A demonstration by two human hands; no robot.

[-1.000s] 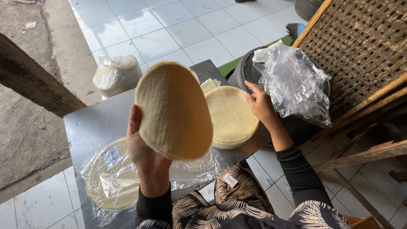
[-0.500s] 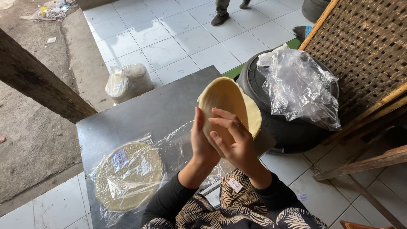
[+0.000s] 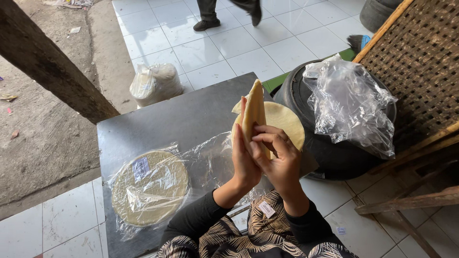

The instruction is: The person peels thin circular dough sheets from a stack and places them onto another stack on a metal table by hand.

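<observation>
Dark metal table (image 3: 191, 114) bears bagged round wafers (image 3: 150, 187) (clear plastic).

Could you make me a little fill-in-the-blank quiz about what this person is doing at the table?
1. Both hands, left hand and right hand, hold a stack of thin round wafers standing on ____.
2. The bagged stack of wafers on the grey table is wrapped in clear ____.
3. A crumpled clear bag lies on the big black ____.
4. The floor beyond the table is laid with white ____.

Missing words: edge; plastic; tub; tiles
</observation>
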